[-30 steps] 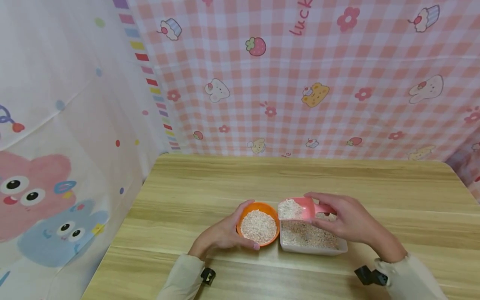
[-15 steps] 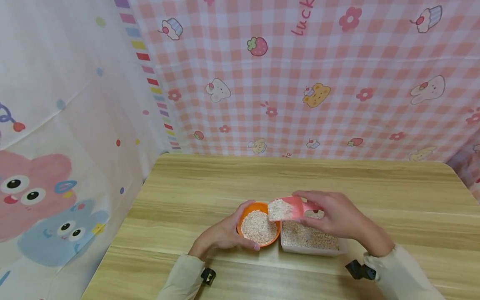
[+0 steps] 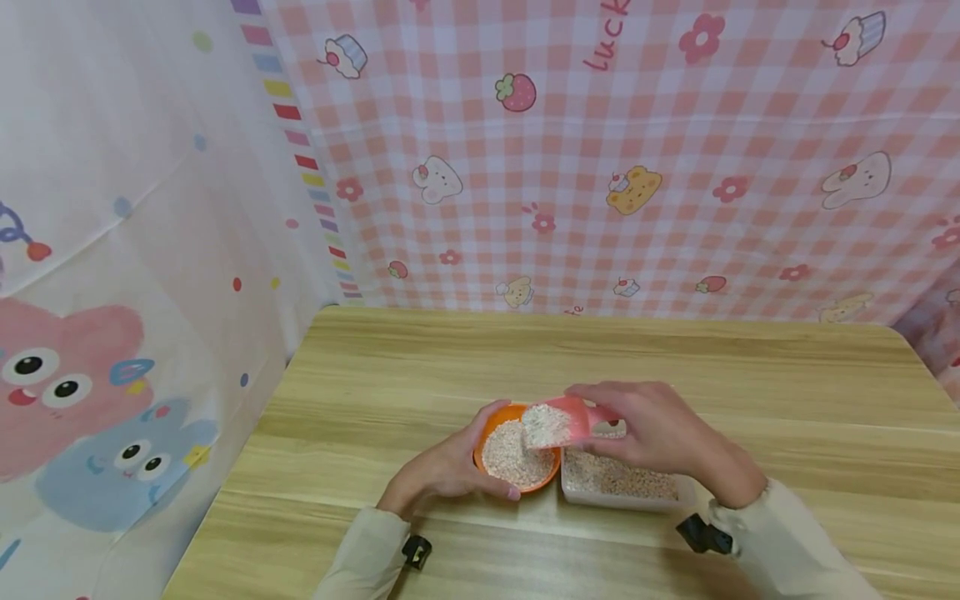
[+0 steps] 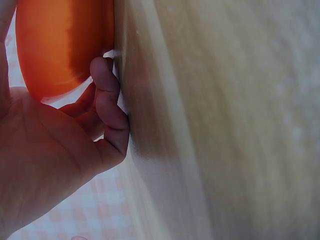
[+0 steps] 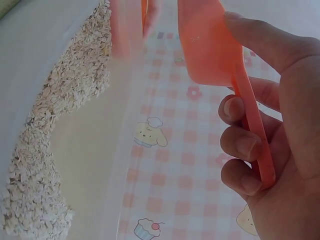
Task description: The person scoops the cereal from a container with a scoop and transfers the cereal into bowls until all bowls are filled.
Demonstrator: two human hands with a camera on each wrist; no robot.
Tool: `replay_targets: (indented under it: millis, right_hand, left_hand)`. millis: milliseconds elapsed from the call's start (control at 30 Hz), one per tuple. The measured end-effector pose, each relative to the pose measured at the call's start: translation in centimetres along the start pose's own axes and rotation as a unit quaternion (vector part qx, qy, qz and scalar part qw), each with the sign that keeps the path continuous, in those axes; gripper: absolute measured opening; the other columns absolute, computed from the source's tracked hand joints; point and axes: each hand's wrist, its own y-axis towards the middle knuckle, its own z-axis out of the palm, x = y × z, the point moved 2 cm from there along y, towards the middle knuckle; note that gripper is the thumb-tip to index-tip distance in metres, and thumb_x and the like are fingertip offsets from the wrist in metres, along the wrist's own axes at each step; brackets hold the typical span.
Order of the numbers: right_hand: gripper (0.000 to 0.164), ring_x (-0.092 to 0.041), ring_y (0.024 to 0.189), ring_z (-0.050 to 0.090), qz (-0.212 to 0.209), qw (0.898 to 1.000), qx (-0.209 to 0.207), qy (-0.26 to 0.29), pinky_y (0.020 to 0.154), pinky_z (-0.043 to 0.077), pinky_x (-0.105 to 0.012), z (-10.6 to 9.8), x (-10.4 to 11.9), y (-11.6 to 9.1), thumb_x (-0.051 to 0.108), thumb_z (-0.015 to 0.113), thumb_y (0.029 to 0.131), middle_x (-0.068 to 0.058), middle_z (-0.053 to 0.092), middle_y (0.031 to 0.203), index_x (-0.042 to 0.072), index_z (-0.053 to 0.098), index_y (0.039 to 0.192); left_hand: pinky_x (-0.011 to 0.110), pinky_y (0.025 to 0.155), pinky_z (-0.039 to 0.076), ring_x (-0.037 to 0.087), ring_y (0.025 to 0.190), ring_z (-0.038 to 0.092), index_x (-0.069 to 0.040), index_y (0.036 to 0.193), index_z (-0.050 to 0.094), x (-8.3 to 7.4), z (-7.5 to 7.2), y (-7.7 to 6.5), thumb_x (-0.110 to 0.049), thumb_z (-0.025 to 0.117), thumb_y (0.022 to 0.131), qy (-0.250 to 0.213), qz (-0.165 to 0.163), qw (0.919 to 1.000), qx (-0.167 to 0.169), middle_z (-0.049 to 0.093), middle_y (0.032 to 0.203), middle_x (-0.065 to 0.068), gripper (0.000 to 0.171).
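My left hand (image 3: 452, 465) holds an orange bowl (image 3: 504, 414) full of oat flakes (image 3: 510, 457), thumb on the near side and fingers round the far side. In the left wrist view, curled fingers lie low beside the bowl's wall (image 4: 50, 45). My right hand (image 3: 656, 429) grips a pink scoop (image 3: 577, 415) by its handle. Oats lie in the scoop, and its tilted front edge hangs over the bowl's right part. The right wrist view shows the scoop's underside (image 5: 212, 55) and three fingers wrapped round the handle.
A translucent white box (image 3: 626, 502) of oats (image 3: 615, 477) stands right beside the bowl, partly under the right hand. In the right wrist view, its oats (image 5: 30, 185) heap to one side. A checked cloth (image 3: 480, 225) hangs behind the wooden table (image 3: 420, 350).
The right hand has moved left with the scoop, from above the box to over the bowl, and the scoop now tips down towards it. The left hand and bowl have stayed put.
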Motion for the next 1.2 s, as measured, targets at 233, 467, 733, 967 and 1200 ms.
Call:
replay_targets:
  millis: [233, 467, 733, 967, 1200]
  right_hand:
    - [0.054, -0.001, 0.071, 0.060, -0.011, 1.000, 0.011, -0.006, 0.061, 0.048, -0.023, 0.2, 0.4, 0.5, 0.041, 0.079, 0.083, -0.003, 0.072, 0.111, 0.016, 0.065, 0.129]
    - [0.055, -0.013, 0.080, 0.069, -0.023, 0.999, 0.007, -0.037, 0.068, 0.055, -0.033, 0.3, 0.9, 0.8, 0.046, 0.077, 0.083, -0.006, 0.073, 0.110, 0.016, 0.066, 0.128]
    - [0.053, -0.024, 0.090, 0.072, -0.042, 0.997, 0.009, -0.059, 0.076, 0.058, -0.044, 0.6, 1.1, 1.1, 0.044, 0.076, 0.085, -0.012, 0.072, 0.112, 0.015, 0.066, 0.128]
    - [0.052, -0.009, 0.066, 0.063, -0.066, 0.995, -0.001, -0.070, 0.060, 0.053, -0.030, 0.6, 1.5, 1.4, 0.042, 0.078, 0.083, -0.007, 0.073, 0.098, 0.014, 0.068, 0.125]
    - [0.050, -0.002, 0.056, 0.046, -0.073, 0.993, 0.008, -0.095, 0.052, 0.042, -0.022, 0.7, 1.9, 1.7, 0.043, 0.079, 0.082, 0.002, 0.067, 0.083, 0.016, 0.070, 0.123]
  left_hand:
    - [0.056, 0.115, 0.026, 0.031, 0.140, 0.035, -0.035, 0.157, 0.014, -0.1, 0.0, 0.1, -0.033, 0.092, 0.070, 0.005, 0.002, 1.0000, 0.001, 0.033, 0.157, 0.008, 0.117]
    - [0.057, 0.115, 0.025, 0.031, 0.141, 0.035, -0.036, 0.157, 0.014, -0.2, 0.0, 0.0, -0.033, 0.092, 0.068, 0.003, -0.003, 1.0000, 0.001, 0.033, 0.157, 0.006, 0.118]
    - [0.056, 0.116, 0.023, 0.029, 0.142, 0.033, -0.036, 0.157, 0.015, -0.2, 0.1, 0.0, -0.033, 0.093, 0.067, -0.002, 0.001, 1.0000, 0.001, 0.033, 0.157, 0.003, 0.119]
    - [0.056, 0.115, 0.026, 0.030, 0.141, 0.034, -0.034, 0.158, 0.012, -0.2, 0.1, 0.0, -0.036, 0.092, 0.068, 0.010, 0.006, 0.9999, 0.002, 0.034, 0.157, 0.006, 0.120]
    - [0.057, 0.113, 0.029, 0.030, 0.138, 0.037, -0.034, 0.157, 0.012, -0.1, 0.0, 0.0, -0.038, 0.091, 0.070, 0.012, 0.008, 0.9999, 0.005, 0.037, 0.154, 0.007, 0.118]
